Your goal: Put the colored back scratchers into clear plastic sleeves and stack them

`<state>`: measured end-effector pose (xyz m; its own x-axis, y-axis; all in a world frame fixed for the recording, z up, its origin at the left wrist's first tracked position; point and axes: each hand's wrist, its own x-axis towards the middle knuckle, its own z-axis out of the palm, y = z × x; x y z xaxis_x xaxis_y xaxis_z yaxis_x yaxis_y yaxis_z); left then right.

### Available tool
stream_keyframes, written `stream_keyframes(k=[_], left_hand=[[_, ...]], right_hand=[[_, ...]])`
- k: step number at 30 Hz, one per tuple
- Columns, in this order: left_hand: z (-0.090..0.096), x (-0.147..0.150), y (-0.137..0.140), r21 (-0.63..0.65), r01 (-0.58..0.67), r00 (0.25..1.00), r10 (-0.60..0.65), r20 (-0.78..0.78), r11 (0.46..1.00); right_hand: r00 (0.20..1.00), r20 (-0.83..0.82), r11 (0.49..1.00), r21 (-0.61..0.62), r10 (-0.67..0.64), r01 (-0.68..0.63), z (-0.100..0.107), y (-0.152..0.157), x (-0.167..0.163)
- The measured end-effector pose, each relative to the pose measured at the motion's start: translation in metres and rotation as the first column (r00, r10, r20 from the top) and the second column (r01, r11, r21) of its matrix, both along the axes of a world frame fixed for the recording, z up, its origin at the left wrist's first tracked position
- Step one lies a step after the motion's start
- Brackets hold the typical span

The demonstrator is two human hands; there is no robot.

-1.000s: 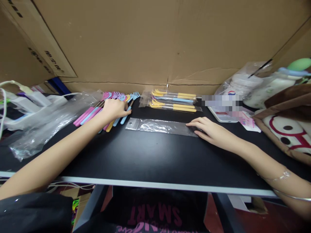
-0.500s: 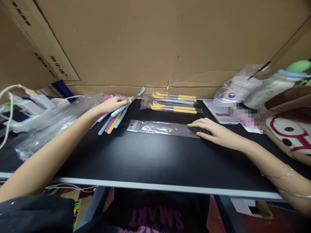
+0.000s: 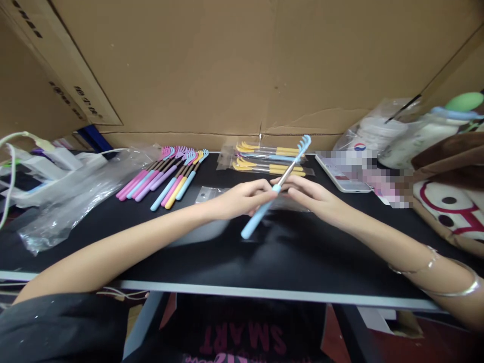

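A blue back scratcher (image 3: pixel 258 221) with a metal shaft is gripped by my left hand (image 3: pixel 240 199), thumb on the upper handle. It tilts, claw end up and to the right, over the middle of the table. My right hand (image 3: pixel 319 199) is just right of the shaft, thumb and forefinger apart, fingertips reaching behind it; whether they touch it is unclear. Under both hands lies a clear plastic sleeve (image 3: pixel 207 194), mostly hidden. At left, several loose back scratchers (image 3: pixel 166 181) in pink, purple, blue and yellow lie fanned out. Several bagged back scratchers (image 3: pixel 264 159) lie at the back.
A large crumpled plastic bag (image 3: pixel 83 201) and a white power strip (image 3: pixel 56 171) with cables are at left. To the right are a phone (image 3: pixel 342 174), a bagged cup (image 3: pixel 378 133), a bottle (image 3: pixel 412 141) and a plush item (image 3: pixel 449 206). A cardboard wall (image 3: pixel 227 75) rises behind.
My left hand has carried the blue back scratcher from the loose pile rightward to the middle. My right hand has shifted slightly left, off the sleeve's end, towards the shaft.
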<state>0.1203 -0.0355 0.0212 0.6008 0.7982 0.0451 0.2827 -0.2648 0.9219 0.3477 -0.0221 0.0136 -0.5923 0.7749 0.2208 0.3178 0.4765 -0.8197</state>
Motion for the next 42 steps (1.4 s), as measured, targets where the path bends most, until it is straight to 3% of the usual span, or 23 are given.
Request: stream_keyframes(k=[4,8,12,15,18,21,25,29,33,38,42], left_hand=[[-0.016,0.019,0.008,0.016,0.0,0.998,-0.001,0.059,1.0],[-0.022,0.03,0.015,0.164,-0.104,0.991,0.115,-0.064,0.981],[-0.018,0.037,0.02,0.263,-0.152,0.958,0.207,-0.197,0.953],[-0.016,0.036,0.025,0.361,-0.066,0.952,0.167,-0.256,0.93],[-0.02,0.03,0.03,0.53,0.044,0.916,0.178,-0.361,0.847],[-0.027,0.023,0.032,0.652,0.176,0.826,0.249,-0.505,0.738],[-0.033,0.015,0.031,0.678,0.254,0.751,0.301,-0.588,0.69],[-0.032,0.005,0.03,0.705,0.239,0.733,0.351,-0.582,0.668],[-0.03,-0.01,0.028,0.739,0.194,0.768,0.369,-0.523,0.645],[-0.018,-0.028,0.023,0.769,0.115,0.754,0.449,-0.48,0.629],[-0.01,-0.041,0.019,0.767,0.106,0.723,0.481,-0.496,0.633]], right_hand=[[0.962,-0.183,0.958,-0.243,-0.202,0.155,-0.005,-0.001,-0.01],[0.927,-0.229,0.914,-0.35,-0.296,0.205,-0.007,0.002,-0.009],[0.919,-0.228,0.922,-0.296,-0.321,0.248,-0.007,0.006,-0.007],[0.905,-0.256,0.928,-0.248,-0.339,0.277,-0.007,0.011,-0.002],[0.872,-0.293,0.904,-0.298,-0.393,0.307,-0.007,0.019,0.01],[0.85,-0.309,0.892,-0.296,-0.427,0.341,-0.003,0.028,0.026],[0.853,-0.292,0.9,-0.2,-0.432,0.387,0.006,0.032,0.037],[0.917,-0.191,0.937,-0.095,-0.35,0.337,0.016,0.027,0.038],[0.958,-0.033,0.955,-0.091,-0.285,0.282,0.024,0.028,0.05],[0.937,0.103,0.938,-0.066,-0.333,0.34,0.03,0.041,0.084],[0.875,0.359,0.939,0.013,-0.326,0.344,0.024,0.049,0.101]])
